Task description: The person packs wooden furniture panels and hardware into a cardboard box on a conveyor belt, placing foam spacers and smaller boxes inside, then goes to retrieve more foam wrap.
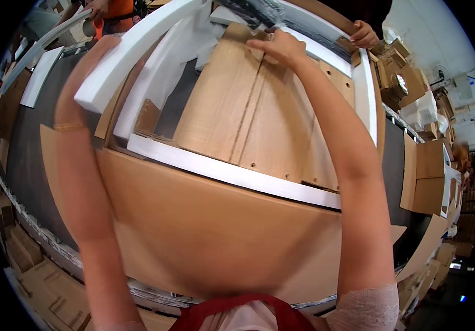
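I see my right hand [282, 47] stretched far forward, fingers pinched together on the far edge of a folded cardboard sheet [248, 105] that lies flat inside an open carton [204, 220]. The sheet sits in the middle of the carton, with wooden panels [331, 83] showing just beyond and beside it, drilled with small holes. My left hand [97, 52] is mostly hidden behind a long white foam bar [132, 49] – it seems wrapped around the bar's near end, but I cannot tell how the fingers close. That bar runs tilted along the carton's left side. Another white foam strip [232, 174] lies across the near edge of the contents, and one more foam strip [365, 94] stands along the right side. At the far end a dark plastic-wrapped bundle [259, 11] rests on the contents, just above my right fingers. Another person's hand [365, 34] rests on the carton's far right corner – well apart from mine. The carton sits on a dark conveyor belt [28, 154], with stacked cardboard boxes [430, 176] to the right
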Demonstrator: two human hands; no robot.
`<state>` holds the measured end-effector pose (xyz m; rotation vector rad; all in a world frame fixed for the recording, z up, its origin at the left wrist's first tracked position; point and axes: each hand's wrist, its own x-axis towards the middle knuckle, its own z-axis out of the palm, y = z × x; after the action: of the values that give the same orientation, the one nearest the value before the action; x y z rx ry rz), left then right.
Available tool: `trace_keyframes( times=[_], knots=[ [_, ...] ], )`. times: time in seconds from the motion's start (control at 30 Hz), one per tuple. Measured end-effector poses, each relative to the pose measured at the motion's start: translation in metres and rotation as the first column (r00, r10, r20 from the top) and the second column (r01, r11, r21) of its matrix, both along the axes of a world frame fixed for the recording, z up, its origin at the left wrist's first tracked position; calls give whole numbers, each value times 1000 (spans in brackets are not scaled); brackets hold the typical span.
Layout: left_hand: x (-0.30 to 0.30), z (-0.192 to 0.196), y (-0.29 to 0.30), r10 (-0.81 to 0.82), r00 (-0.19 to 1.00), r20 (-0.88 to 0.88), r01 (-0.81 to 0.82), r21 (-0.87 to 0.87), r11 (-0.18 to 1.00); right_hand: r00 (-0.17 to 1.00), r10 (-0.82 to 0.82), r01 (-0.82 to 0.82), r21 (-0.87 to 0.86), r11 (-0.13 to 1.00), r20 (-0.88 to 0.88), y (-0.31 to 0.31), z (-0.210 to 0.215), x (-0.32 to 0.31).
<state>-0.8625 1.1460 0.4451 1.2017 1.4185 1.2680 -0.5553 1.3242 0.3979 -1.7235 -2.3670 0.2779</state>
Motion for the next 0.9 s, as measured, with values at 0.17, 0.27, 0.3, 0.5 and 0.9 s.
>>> trace_keyframes(
  times=[0.17,0.27,0.3,0.5,0.9],
  knots=[
    [-2,-23,-14,-202,905,376,138,189,972,824,58,-98,-41,994,-564,8,-9,1],
    [-1,-15,-2,-39,908,417,34,19,999,814,-52,4,-84,996,-578,26,-29,6],
    [-3,-14,1,-147,916,373,124,85,989,775,-102,38,-116,993,-624,22,-32,5],
    [5,-43,21,129,937,325,-146,29,989,958,-283,285,45,957,-45,2,-18,-38],
    [10,-45,37,60,970,234,-52,-41,998,715,-208,423,177,889,-668,2,-36,-58]
  ],
)
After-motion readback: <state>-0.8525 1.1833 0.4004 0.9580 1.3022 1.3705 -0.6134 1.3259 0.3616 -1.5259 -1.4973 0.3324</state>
